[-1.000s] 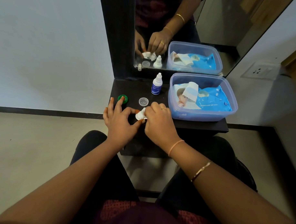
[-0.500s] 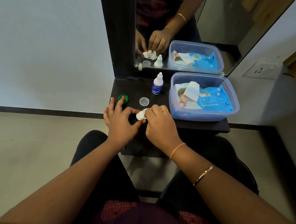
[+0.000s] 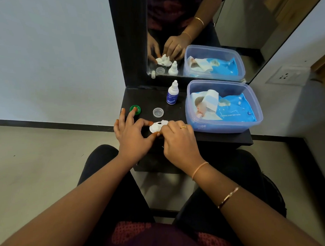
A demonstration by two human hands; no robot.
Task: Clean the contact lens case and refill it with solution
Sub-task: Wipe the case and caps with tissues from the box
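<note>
We find the contact lens case (image 3: 154,127) held just above the front of the black shelf (image 3: 148,97), between the 2 hands. The left hand (image 3: 132,136) pinches the case's left end between thumb and forefinger, its other fingers spread, 1 fingertip lying over the green cap (image 3: 138,109). The right hand (image 3: 179,140) has its fingers curled tight on a crumpled white wipe (image 3: 164,121), pressed against the case's right end. Against the views of 1.0 s and 0.5 s ago, more of the flat white case body now shows between the hands, and the wipe sits further toward the right end. We judge that the wiping has moved along the case and that cleaning is under way, not finished. The clear cap (image 3: 158,112) lies off on the shelf, as does the green one. The solution bottle (image 3: 171,96) stands upright and untouched behind them, so refilling has not begun. The tub (image 3: 222,129) of wet wipes sits to the right. Whether both wells are clean we cannot tell.
</note>
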